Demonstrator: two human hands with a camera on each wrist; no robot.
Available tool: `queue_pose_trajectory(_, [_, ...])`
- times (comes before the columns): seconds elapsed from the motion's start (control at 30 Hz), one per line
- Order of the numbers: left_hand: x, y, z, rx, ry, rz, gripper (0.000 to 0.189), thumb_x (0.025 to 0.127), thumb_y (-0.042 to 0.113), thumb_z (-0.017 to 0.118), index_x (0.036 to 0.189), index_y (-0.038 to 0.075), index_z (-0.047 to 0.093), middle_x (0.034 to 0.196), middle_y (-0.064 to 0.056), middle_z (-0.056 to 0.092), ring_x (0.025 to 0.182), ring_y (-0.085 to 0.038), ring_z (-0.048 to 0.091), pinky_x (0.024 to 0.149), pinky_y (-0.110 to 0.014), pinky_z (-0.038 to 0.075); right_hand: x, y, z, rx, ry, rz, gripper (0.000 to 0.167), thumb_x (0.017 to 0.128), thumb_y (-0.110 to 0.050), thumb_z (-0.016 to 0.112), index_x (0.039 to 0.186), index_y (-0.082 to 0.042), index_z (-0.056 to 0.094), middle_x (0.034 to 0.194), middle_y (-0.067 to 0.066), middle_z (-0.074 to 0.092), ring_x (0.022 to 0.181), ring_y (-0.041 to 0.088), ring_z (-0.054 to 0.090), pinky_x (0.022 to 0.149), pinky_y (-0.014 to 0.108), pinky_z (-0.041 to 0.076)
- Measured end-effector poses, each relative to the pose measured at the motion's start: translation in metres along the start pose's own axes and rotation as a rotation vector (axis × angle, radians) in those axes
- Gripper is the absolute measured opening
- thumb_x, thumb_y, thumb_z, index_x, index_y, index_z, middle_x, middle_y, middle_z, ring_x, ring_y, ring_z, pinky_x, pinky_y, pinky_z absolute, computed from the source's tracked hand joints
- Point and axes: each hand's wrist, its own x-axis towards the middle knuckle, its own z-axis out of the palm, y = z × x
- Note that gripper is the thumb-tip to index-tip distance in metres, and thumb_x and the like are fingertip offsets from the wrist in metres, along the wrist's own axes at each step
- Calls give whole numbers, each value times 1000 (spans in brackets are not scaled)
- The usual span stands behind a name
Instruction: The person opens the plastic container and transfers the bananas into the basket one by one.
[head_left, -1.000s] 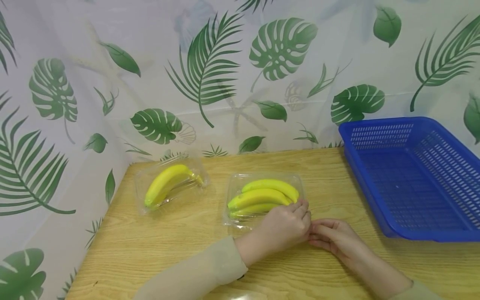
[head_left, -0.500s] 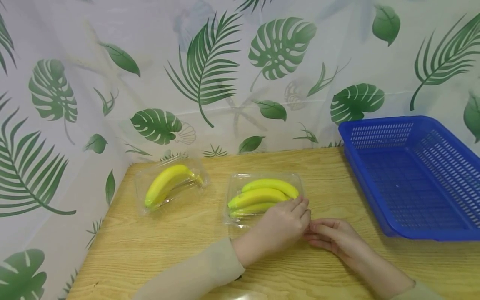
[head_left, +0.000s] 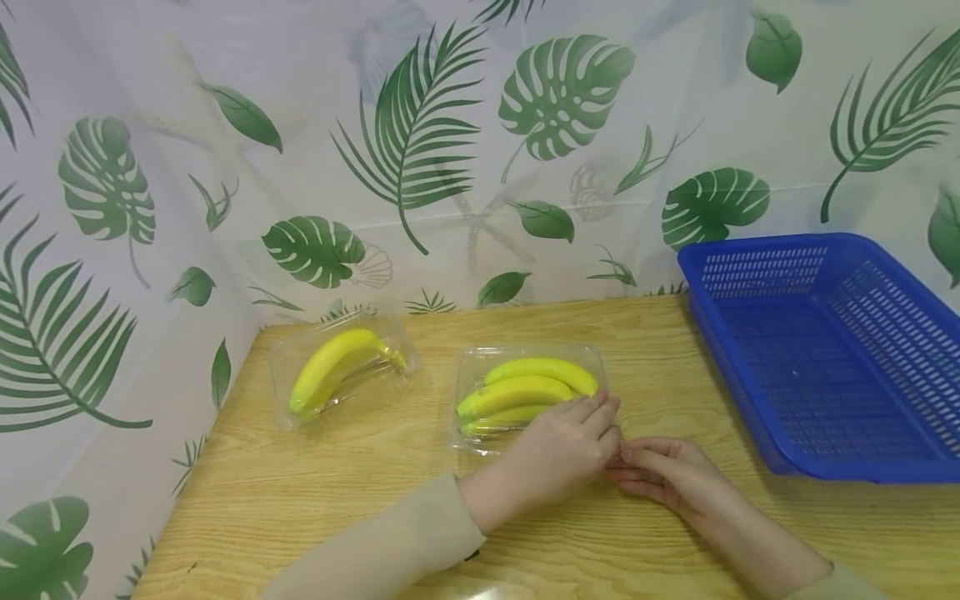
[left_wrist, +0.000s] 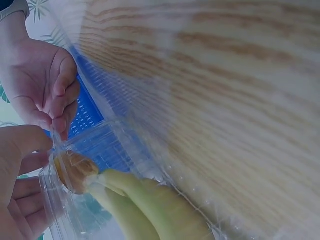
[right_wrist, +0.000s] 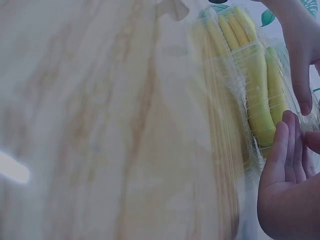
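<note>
Bananas (head_left: 517, 396), three showing, lie side by side in a clear plastic box (head_left: 467, 364) on a wood-grain table (head_left: 360, 483), near the middle of its back edge, as a person works with two bare hands at the box's near right corner. The left hand (head_left: 555, 446) grips the right end of the box, its fingers curled against the plastic. The right hand (head_left: 671, 475), palm turned inward, pinches the rim between thumb and fingertips just beside it. Seen from the left wrist, the two hands' fingertips nearly meet at a thin lip of plastic, close to the brown stem end of the fruit; the hands hide part of that corner, and whether the lid is fastened there cannot be told. The bananas' greenish tips point toward the table's left edge.

To the left, near the table's back left corner, a second clear box (head_left: 282, 392) lies at a slant, with a yellow banana (head_left: 333, 367) visible inside. A blue plastic basket (head_left: 738, 408) with slotted walls stands toward the table's right, well apart from both boxes. Pale sleeves (head_left: 390, 542) cover the forearms, and a white backdrop (head_left: 450, 283) printed with green leaves rises behind the back edge.
</note>
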Motion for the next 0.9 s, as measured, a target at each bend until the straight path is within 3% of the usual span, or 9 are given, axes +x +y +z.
queue_pose_trajectory(0.17, [0,-1,-1,6,-13,17,17,107,21,63,112,21,79,138,-3,74,132,-18,69,114,-26,55,0,1,0,-4,4,6,35,111,-3,49,107,-20,80,107,-4,83,101,9,79,91,23,65])
queue_pose_trajectory(0.4, [0,-5,-5,13,-50,38,30,108,21,61,134,16,74,143,-5,71,136,-18,66,116,-27,53,-1,0,-2,18,3,15,35,111,-3,48,108,-19,79,108,-3,83,101,10,79,92,24,65])
queue_pose_trajectory(0.9, [-6,-11,-10,14,-39,10,39,110,29,57,143,12,67,148,-5,67,137,-17,65,119,-30,51,-3,-2,-1,51,-9,9,35,112,-3,46,108,-16,79,108,-1,83,101,11,80,93,24,65])
